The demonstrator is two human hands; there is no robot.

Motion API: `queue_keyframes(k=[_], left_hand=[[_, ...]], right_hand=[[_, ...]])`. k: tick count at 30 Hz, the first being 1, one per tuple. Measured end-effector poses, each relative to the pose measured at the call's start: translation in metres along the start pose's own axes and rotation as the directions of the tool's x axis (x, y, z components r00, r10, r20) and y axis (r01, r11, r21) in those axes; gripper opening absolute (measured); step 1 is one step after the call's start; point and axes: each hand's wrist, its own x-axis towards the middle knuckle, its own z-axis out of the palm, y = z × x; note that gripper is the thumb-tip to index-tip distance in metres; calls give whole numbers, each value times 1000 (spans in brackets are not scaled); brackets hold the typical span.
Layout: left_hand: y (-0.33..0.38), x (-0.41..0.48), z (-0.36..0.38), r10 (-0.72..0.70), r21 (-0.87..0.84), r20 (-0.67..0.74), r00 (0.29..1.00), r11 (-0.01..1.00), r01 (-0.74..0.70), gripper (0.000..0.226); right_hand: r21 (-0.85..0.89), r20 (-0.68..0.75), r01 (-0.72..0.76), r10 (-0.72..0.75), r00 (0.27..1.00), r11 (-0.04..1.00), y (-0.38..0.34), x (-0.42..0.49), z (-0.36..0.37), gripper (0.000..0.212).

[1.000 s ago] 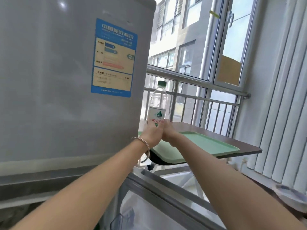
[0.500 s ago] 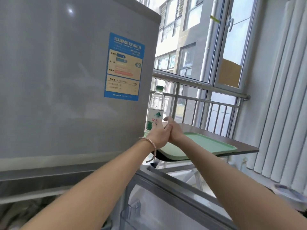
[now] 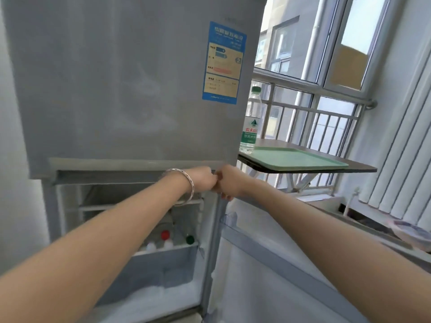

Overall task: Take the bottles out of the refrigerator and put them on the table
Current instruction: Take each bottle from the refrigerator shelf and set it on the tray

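Item: bottle (image 3: 251, 120), green cap, upright at the left end of the counter (image 3: 363, 168), just beside the left edge of the green tray (image 3: 303, 157); partly hidden by the fridge (image 3: 116, 89).

Item: remaining bottles (image 3: 165, 240) in the open lower compartment; one red cap, one green cap and two pale caps show above the bin wall.

Item: left hand (image 3: 201, 179) and right hand (image 3: 229, 183), touching each other in front of the fridge's right edge. Both look curled shut and hold no bottle; the fingers face away, so you cannot tell whether they grip anything.

Step, as judged: the return reach. Separate your hands, lower one past the shelf rail, take one bottle by the body below the cap, and lift it straight up over the bin wall.

Hidden: bottle bodies, exact count, the door shelves.
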Motion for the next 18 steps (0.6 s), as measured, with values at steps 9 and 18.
queue_keyframes(k=[9,18], left_hand=[[-136,-18,81,-330,68,11,944,942,328,46],[-188,12,142,-446,98,-28,895,889,446,46]], right_hand=[[-203,434,139,-38,900,969,1,77,167,57],[-234,477,181,-50,878,955,22,155,261,48]])
